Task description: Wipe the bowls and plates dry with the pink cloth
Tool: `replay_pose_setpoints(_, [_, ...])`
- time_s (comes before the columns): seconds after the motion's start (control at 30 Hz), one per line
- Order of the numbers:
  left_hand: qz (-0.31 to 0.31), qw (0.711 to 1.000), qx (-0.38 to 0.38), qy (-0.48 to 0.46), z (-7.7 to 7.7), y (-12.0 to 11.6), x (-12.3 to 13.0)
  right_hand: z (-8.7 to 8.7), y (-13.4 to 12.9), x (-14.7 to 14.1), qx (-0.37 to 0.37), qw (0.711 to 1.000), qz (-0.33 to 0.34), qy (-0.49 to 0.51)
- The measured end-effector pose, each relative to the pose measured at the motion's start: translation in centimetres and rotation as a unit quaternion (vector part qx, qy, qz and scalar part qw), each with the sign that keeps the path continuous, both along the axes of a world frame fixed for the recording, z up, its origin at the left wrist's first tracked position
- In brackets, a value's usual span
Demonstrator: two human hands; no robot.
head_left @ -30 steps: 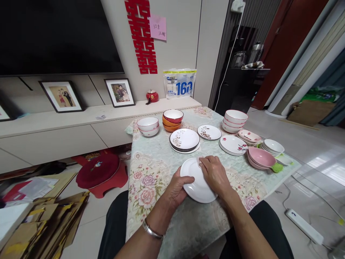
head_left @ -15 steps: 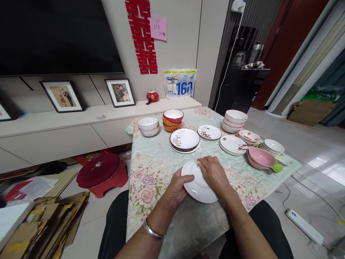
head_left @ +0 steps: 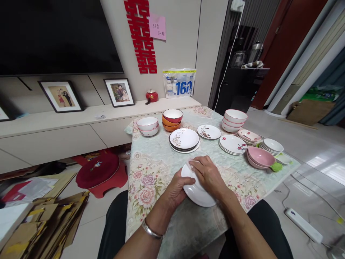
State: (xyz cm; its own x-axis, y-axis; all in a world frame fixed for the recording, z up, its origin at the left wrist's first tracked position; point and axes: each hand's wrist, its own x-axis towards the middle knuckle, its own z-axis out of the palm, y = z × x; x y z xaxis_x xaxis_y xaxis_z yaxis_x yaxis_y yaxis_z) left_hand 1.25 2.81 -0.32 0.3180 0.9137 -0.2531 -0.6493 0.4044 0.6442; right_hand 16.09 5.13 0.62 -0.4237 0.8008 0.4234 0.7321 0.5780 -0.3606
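A plain white plate (head_left: 199, 192) is held tilted above the near part of the table. My left hand (head_left: 178, 189) grips its left edge, thumb on the upper face and the other fingers underneath. My right hand (head_left: 207, 174) is closed over a small white tissue or cloth (head_left: 192, 162), pressed on the plate's far rim; most of it is hidden under the fingers. Just beyond the plate lies a stack of dark-rimmed floral plates (head_left: 184, 139). Another floral plate (head_left: 208, 132) and a stack of plates with red flowers (head_left: 232, 144) lie farther right.
White bowls (head_left: 147, 126) and red and orange bowls (head_left: 172, 119) stand at the back left. Tall bowls (head_left: 234, 120), pink leaf-shaped dishes (head_left: 261, 157) and small white bowls (head_left: 272, 145) crowd the right side. A floral cloth (head_left: 147, 180) covers the table.
My right hand has slid a little left along the plate's far rim with the white tissue or cloth. The plate has tilted and shifted slightly; my left hand keeps its grip.
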Motion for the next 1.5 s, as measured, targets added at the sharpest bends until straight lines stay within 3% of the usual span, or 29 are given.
replay_pose_setpoints(0.07, [-0.003,1.0,0.004,0.0,0.0,0.0,0.0,0.1,-0.1,-0.4,-0.001,0.997,0.077,0.021])
replay_pose_setpoints(0.13, [-0.001,1.0,0.005,-0.001,-0.1,0.0,0.0,0.1,0.0,-0.5,-0.007,0.994,0.102,0.026])
replay_pose_setpoints(0.27, [0.015,1.0,-0.002,0.001,-0.3,0.2,0.0,-0.2,0.5,0.0,-0.031,0.999,-0.028,-0.006])
replay_pose_setpoints(0.4, [0.039,0.999,-0.003,-0.016,-0.6,0.3,0.0,-0.1,0.7,1.0,-0.051,0.98,-0.173,-0.084])
replay_pose_setpoints(0.57, [0.037,0.999,0.009,-0.028,-0.6,0.4,0.1,0.0,0.7,1.5,-0.071,0.963,-0.233,-0.118])
replay_pose_setpoints(0.67, [0.024,0.999,0.022,-0.025,-0.5,0.3,0.2,-0.2,0.6,1.0,-0.031,0.976,-0.193,-0.09])
replay_pose_setpoints(0.8, [-0.006,1.0,0.021,-0.006,-0.5,0.1,0.1,-0.1,0.1,-0.1,0.0,0.999,-0.04,-0.009])
replay_pose_setpoints(0.87, [-0.01,1.0,0.023,-0.002,-0.5,0.1,0.1,0.1,-0.1,-0.5,-0.006,0.999,0.045,0.02])
replay_pose_setpoints(0.93, [-0.008,1.0,0.027,-0.002,-0.5,0.0,0.2,0.2,-0.2,-0.7,-0.016,0.995,0.088,0.033])
replay_pose_setpoints(1.0, [-0.009,1.0,0.028,-0.001,-0.5,0.1,0.2,0.1,0.0,-0.7,-0.025,0.997,0.064,0.036])
replay_pose_setpoints(1.13, [0.019,1.0,0.01,0.004,-0.7,0.3,0.2,-0.4,0.7,0.2,-0.041,0.997,-0.068,-0.002])
replay_pose_setpoints(1.3, [0.058,0.998,-0.001,-0.016,-0.7,0.4,0.3,-0.7,1.0,1.4,-0.04,0.974,-0.205,-0.087])
replay_pose_setpoints(1.4, [0.048,0.999,0.008,-0.024,-0.5,0.3,0.4,-0.8,0.9,1.5,-0.039,0.969,-0.223,-0.098])
replay_pose_setpoints(1.5, [0.031,0.999,0.017,-0.025,-0.6,0.2,0.3,-0.8,0.7,0.9,-0.004,0.983,-0.169,-0.067])
